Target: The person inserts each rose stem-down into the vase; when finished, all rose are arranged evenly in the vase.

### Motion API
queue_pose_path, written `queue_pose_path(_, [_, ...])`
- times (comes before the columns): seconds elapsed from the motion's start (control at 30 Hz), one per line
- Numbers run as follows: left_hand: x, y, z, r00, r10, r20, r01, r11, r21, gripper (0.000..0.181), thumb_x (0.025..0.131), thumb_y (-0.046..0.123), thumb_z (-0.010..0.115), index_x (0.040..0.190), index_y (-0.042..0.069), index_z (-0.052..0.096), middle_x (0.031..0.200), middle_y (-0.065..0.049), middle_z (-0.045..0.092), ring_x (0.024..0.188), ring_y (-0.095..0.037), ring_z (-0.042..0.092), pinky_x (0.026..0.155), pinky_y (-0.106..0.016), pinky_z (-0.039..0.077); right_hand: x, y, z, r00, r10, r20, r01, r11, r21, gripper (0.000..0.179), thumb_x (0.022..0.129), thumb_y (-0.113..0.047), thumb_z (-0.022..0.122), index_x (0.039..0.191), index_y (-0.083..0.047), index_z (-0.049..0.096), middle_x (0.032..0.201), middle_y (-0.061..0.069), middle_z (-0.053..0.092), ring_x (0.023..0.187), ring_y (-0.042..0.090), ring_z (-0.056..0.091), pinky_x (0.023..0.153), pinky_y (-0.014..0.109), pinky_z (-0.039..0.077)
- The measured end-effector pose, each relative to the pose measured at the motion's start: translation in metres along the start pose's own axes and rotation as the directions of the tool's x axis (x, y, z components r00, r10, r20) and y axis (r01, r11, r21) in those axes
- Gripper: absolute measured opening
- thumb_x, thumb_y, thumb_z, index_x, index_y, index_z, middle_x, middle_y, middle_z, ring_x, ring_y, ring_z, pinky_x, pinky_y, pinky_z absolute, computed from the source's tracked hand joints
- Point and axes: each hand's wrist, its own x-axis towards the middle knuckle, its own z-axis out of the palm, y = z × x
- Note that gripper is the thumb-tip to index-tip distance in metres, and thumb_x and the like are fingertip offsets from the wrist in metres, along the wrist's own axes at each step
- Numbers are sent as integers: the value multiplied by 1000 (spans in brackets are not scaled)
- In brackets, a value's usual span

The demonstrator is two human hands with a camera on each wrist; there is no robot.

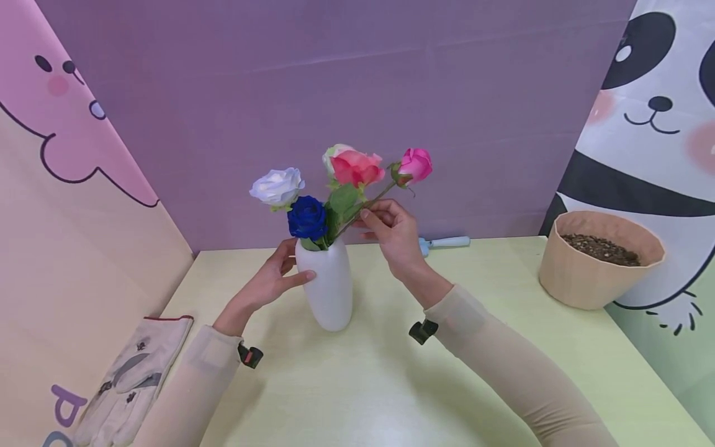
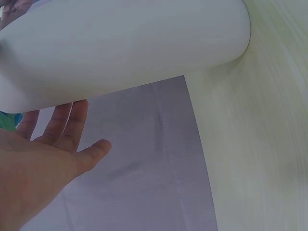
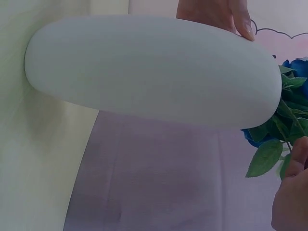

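Note:
A smooth white vase (image 1: 331, 288) stands upright on the table, holding several flowers. Among them are a pale bluish-white rose (image 1: 277, 187) and a dark blue rose (image 1: 308, 218) on the left, and a coral flower (image 1: 356, 167) behind. My right hand (image 1: 393, 234) pinches the stem of a pink rosebud (image 1: 416, 164), which leans right over the rim. At the vase's left side is my left hand (image 1: 272, 279), fingers loosely extended behind it. In the left wrist view the fingertips meet the vase (image 2: 134, 45) edge while the thumb (image 2: 98, 148) stands off it.
A tan pot (image 1: 578, 282) of dark soil stands at the right back. Beyond my right wrist lies a light-blue-handled tool (image 1: 449, 241). Pale work gloves (image 1: 134, 379) lie at the left edge. A purple backdrop (image 1: 346, 81) closes the rear.

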Motion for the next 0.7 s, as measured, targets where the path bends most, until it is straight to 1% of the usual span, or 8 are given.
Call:
queue_pose_path(0.1, [0, 1, 0, 1000, -3, -1, 3, 1000, -3, 78, 94, 30, 69, 154, 15, 21, 151, -12, 39, 139, -38, 46, 118, -65, 29, 0, 0, 1, 1000, -8, 4, 8, 1000, 10, 11, 97, -9, 64, 106, -4, 59, 89, -4, 72, 82, 10, 74, 77, 32, 63])
queue_pose_path(0.27, [0, 2, 0, 1000, 2, -2, -2, 1000, 3, 78, 94, 29, 69, 154, 14, 21, 151, -13, 40, 137, -39, 48, 117, -64, 31, 0, 1, 2, 1000, -16, 6, 16, 1000, 12, 12, 98, -9, 63, 107, -4, 58, 91, -5, 72, 82, 9, 74, 76, 29, 62])
queue_pose_path(0.4, [0, 2, -1, 1000, 7, 1, -7, 1000, 6, 77, 94, 29, 69, 154, 14, 22, 150, -13, 40, 136, -39, 48, 116, -65, 31, -1, -1, 3, 1000, -23, 3, 23, 999, 21, 7, 98, -8, 63, 103, -10, 60, 92, -5, 72, 83, 10, 74, 75, 28, 62])
queue_pose_path(0.5, [-1, 2, -1, 1000, 2, 0, -2, 1000, 9, 78, 94, 30, 69, 154, 15, 22, 150, -12, 41, 137, -38, 48, 116, -65, 31, -1, -2, 4, 999, -35, -2, 35, 999, 27, 7, 97, -7, 63, 100, -14, 61, 92, -5, 72, 82, 10, 74, 74, 27, 62])
queue_pose_path(0.6, [-1, 0, -1, 1000, -5, -4, 5, 1000, 15, 78, 94, 31, 70, 154, 16, 23, 149, -11, 41, 137, -38, 48, 116, -64, 33, -1, -4, 3, 998, -62, -18, 62, 997, 40, 8, 97, -7, 63, 99, -14, 62, 92, -5, 71, 81, 10, 74, 72, 27, 62])
queue_pose_path(0.7, [-1, -1, -2, 1000, -11, -6, 11, 1000, 16, 77, 93, 32, 70, 154, 17, 24, 149, -11, 41, 138, -37, 48, 115, -63, 35, 0, -7, 3, 994, -107, -37, 109, 993, 53, 8, 97, -6, 63, 97, -14, 63, 94, -6, 72, 79, 10, 73, 69, 26, 61])
